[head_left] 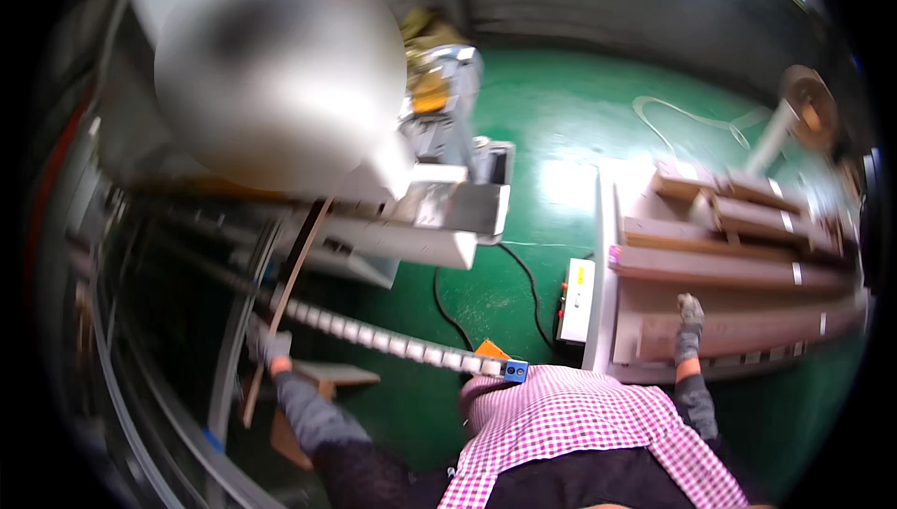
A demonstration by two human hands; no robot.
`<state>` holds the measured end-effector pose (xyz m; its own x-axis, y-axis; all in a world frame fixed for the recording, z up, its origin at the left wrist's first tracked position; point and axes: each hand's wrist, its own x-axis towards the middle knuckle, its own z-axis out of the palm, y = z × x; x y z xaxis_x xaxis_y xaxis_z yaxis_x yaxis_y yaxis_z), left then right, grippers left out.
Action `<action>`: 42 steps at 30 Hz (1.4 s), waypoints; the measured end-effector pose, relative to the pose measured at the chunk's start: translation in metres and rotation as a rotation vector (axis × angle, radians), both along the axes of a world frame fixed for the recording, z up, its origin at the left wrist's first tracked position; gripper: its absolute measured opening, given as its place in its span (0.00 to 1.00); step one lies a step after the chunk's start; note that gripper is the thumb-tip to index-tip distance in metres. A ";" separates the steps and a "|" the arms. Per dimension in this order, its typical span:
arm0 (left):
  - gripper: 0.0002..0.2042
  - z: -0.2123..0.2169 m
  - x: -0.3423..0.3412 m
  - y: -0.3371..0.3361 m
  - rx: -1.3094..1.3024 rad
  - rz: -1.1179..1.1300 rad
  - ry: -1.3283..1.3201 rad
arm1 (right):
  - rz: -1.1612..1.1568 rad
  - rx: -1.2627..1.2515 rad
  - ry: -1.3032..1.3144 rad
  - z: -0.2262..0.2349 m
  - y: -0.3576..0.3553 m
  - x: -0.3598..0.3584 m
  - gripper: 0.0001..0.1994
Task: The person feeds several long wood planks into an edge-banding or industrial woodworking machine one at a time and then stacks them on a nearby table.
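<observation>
Left grip: the gloved left hand (pixel 268 345) looks closed round the strip (pixel 292 286), towards its near end.
Right grip: the gloved right hand (pixel 690 311) is over the nearest board (pixel 747 331); I cannot tell whether it grasps, presses or only hovers.
Strip: on the left, slanting from the machine (pixel 434 240) at the far end to just past the left hand; being long and thin, it probably needs the hand to steady its near end.
Rollers: a row of pale rollers (pixel 402 347) runs from the left towards the person, ending in a blue block (pixel 515 372); likely there to bear long pieces.
Boards: brown, laid lengthwise on the right over a pale-edged base (pixel 604 266), probably flat so they do not bend or slide.
Control box: white (pixel 577 308), just left of the base, perhaps for easy reach.
Frame: metal bars (pixel 234 359) beside the left hand.
Floor: glossy green (pixel 537 107), with a black cable (pixel 531 285) curving across it.
Room: dark grey wall (pixel 579 4) at the far side, bright openings high up.
</observation>
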<state>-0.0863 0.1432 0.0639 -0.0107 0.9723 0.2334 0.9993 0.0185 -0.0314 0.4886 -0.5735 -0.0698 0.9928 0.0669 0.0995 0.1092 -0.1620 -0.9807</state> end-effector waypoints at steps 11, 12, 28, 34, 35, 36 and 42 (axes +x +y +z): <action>0.19 -0.029 0.004 -0.035 -0.288 -0.398 -0.177 | 0.148 -0.697 -0.422 0.002 0.064 -0.039 0.10; 0.21 -0.021 0.002 -0.066 -0.257 -0.421 -0.135 | 0.200 -0.509 -0.261 0.014 0.084 -0.046 0.10; 0.28 0.113 0.185 -0.337 -0.388 -0.686 -0.054 | 1.319 -0.039 0.404 0.139 0.142 -0.119 0.41; 0.28 0.126 0.359 -0.431 -0.341 -1.115 0.036 | 1.068 0.729 0.764 0.138 0.129 -0.097 0.33; 0.25 0.121 0.386 -0.448 -0.347 -1.172 0.052 | 0.867 0.765 0.759 0.154 0.118 -0.093 0.30; 0.28 0.114 0.403 -0.456 -0.282 -1.270 0.027 | 0.728 0.875 0.873 0.154 0.108 -0.081 0.26; 0.37 0.116 0.471 -0.460 -0.124 -1.561 0.175 | 0.179 0.987 0.692 0.122 0.009 0.026 0.16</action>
<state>0.3848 -0.3173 0.1800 0.9989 0.0106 0.0454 0.0137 -0.9977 -0.0665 0.5147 -0.5647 0.0527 0.8407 0.4030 -0.3617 -0.5411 0.6495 -0.5341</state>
